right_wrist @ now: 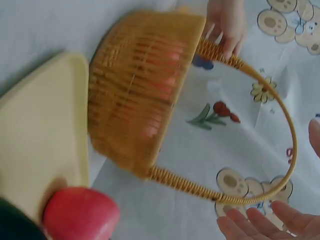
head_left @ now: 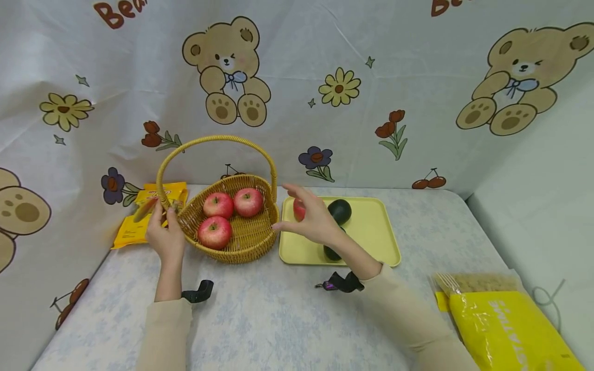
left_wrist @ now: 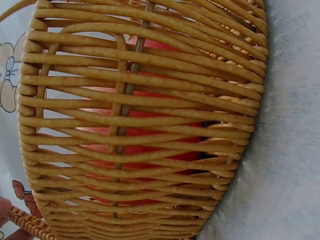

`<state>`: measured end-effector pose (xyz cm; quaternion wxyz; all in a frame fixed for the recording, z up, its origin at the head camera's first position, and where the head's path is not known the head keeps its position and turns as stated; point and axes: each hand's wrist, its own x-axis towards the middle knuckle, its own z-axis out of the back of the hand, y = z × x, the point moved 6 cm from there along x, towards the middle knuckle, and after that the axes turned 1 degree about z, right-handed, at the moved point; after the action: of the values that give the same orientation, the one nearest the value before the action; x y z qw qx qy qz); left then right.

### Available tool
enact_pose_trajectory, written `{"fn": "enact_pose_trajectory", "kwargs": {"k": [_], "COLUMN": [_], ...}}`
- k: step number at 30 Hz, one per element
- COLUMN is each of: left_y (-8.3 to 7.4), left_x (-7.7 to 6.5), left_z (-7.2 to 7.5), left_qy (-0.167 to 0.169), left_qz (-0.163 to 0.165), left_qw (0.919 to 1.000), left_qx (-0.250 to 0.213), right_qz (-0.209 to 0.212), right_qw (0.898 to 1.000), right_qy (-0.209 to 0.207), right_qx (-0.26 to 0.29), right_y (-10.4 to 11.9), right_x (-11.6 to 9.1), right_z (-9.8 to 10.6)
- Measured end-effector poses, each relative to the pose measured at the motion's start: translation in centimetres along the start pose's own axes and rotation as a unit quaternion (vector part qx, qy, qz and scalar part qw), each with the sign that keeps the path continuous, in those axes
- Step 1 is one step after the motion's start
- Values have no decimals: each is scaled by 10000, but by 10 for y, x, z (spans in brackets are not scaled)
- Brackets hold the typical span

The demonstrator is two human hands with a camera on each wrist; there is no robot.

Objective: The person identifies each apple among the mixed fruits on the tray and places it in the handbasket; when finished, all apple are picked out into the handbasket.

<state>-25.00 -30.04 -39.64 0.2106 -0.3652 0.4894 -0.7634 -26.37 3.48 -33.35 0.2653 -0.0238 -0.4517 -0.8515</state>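
Note:
A wicker basket (head_left: 246, 252) with a tall arched handle (head_left: 218, 138) holds three red apples (head_left: 214, 232). My left hand (head_left: 167, 239) grips the foot of the handle on the left; its fingertips show at the handle in the left wrist view. With thumb and fingers spread, my right hand (head_left: 315, 219) reaches toward the basket's right side and holds nothing. Beneath it lies a pale yellow tray (head_left: 376, 232) bearing a red apple (right_wrist: 80, 215) and two dark green, rounded fruits (head_left: 340, 211), partly hidden by my hand and wrist.
Yellow packets (head_left: 132, 232) lie behind the basket at the left. At the front right is a large yellow bag (head_left: 510, 324) with a clear window. A bear-printed cloth (head_left: 287, 139) hangs behind the table (head_left: 260, 319).

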Motion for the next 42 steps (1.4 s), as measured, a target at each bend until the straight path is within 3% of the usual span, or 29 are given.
{"fn": "enact_pose_trajectory", "kwargs": {"k": [7, 13, 28, 42], "left_y": [-1, -2, -2, 2], "left_x": [1, 1, 1, 0], "left_z": [-2, -2, -1, 1], "left_qy": [13, 30, -27, 19], "left_qz": [20, 21, -31, -30], "left_qw": [9999, 9999, 10000, 10000], "left_qx": [102, 128, 60, 60], "right_qz": [25, -249, -646, -827], "right_qw": [9981, 9983, 9962, 9925], "right_qy": [-495, -523, -259, -69], "right_qx": [365, 97, -518, -899], "right_y": [-26, -57, -110, -132], "right_x": [9, 20, 32, 34], "right_z": [32, 44, 30, 21]}}
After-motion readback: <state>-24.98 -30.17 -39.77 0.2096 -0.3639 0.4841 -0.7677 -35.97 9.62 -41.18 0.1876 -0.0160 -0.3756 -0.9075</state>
